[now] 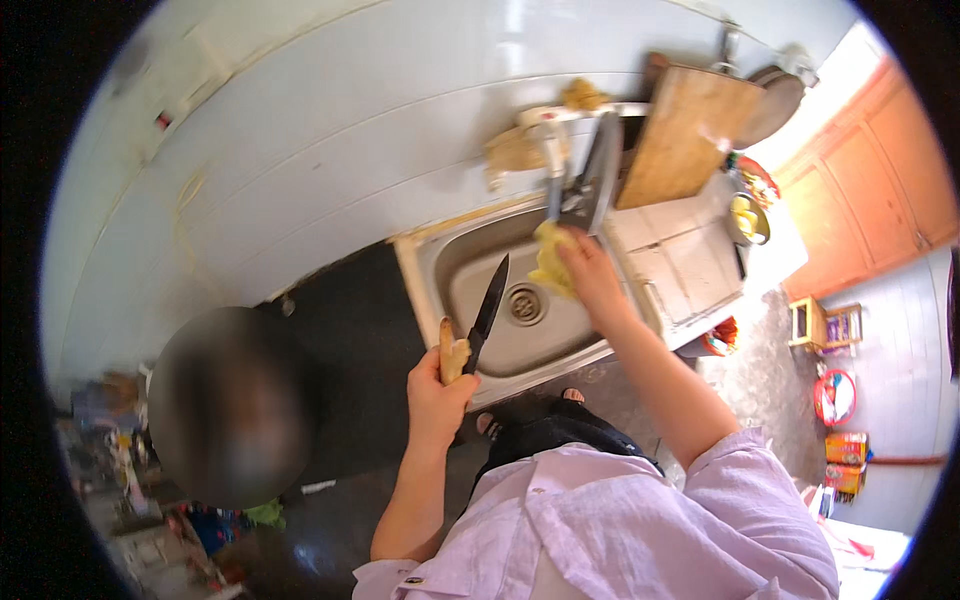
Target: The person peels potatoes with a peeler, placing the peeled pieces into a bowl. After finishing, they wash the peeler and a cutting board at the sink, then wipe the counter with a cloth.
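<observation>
My left hand (442, 394) is closed around a knife (491, 307) with a black blade, which points up over the sink. The same hand also holds a knobbly tan piece (452, 356) that looks like ginger root, beside the blade. In my right hand (596, 274) is a crumpled yellow-green thing (553, 259); blur leaves unclear whether it is cloth or vegetable. That hand is over the right side of the stainless steel sink (480, 300), near the faucet (553, 150). The drain strainer (523, 304) shows between the two hands.
A wooden cutting board (686, 127) leans at the back right. On the tiled counter (675, 259) stands a metal bowl (748, 221) with yellow pieces. A dark countertop (345, 375) lies left of the sink. A blurred round patch (232, 405) hides part of the left side.
</observation>
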Demonstrator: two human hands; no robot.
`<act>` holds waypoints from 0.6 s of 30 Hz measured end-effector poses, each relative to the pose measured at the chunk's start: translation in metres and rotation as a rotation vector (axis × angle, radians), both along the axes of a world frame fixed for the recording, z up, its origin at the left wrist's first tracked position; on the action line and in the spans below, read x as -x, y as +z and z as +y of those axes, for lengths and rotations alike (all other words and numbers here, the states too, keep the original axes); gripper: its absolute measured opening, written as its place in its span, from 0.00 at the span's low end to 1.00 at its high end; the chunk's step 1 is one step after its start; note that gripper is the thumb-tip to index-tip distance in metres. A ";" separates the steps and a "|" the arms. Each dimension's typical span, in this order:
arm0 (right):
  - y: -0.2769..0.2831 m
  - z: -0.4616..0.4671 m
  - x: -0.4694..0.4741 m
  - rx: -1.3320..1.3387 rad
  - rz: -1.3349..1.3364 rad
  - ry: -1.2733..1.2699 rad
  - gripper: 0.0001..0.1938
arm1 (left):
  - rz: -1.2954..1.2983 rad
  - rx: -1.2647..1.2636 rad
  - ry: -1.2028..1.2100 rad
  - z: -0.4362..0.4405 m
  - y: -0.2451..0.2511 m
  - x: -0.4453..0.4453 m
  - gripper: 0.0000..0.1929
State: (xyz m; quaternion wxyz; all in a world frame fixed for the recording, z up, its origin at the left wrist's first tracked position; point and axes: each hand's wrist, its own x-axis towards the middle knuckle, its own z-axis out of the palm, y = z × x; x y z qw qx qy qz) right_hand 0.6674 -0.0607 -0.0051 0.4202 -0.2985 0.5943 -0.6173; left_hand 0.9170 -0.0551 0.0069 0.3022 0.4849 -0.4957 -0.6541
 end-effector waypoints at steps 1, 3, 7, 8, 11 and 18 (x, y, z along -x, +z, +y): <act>-0.008 0.015 0.010 -0.215 0.128 -0.019 0.18 | 0.120 -0.131 -0.023 0.001 0.000 0.014 0.14; -0.029 0.047 0.011 -0.389 -0.419 0.075 0.17 | 0.185 -0.191 -0.098 0.008 -0.003 0.046 0.17; -0.049 0.098 0.046 0.079 -1.229 0.249 0.19 | 0.124 -0.281 -0.254 0.027 -0.017 0.098 0.16; -0.052 0.107 0.071 0.040 -1.208 0.117 0.19 | 0.099 -0.256 -0.277 0.034 -0.023 0.112 0.15; -0.064 0.133 0.162 0.151 -1.119 -0.063 0.19 | 0.012 -0.227 -0.241 0.056 -0.040 0.154 0.14; -0.130 0.202 0.347 -0.269 1.205 -0.148 0.15 | 0.073 -0.301 -0.081 0.105 -0.038 0.271 0.11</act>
